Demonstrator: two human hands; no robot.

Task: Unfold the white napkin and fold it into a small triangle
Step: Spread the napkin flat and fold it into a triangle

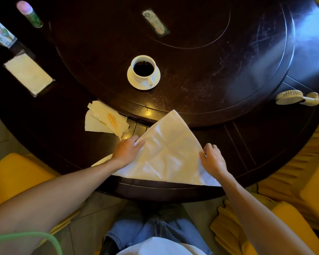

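The white napkin (166, 151) lies on the near edge of the dark round table (247, 137), folded into a large triangle whose apex points away from me. Crease lines cross its surface. My left hand (126, 150) rests on the napkin's left slanted edge, fingers gripping that edge. My right hand (213, 160) pinches the right edge near the lower right corner, where a second layer peeks out underneath. A corner of the napkin shows under my left wrist.
A coffee cup on a saucer (143, 72) stands beyond the napkin on the raised turntable. Loose folded napkins with a pen (105, 119) lie at left. A napkin holder (29, 74), a bottle (29, 14), a handheld fan (296, 97) and yellow chairs surround.
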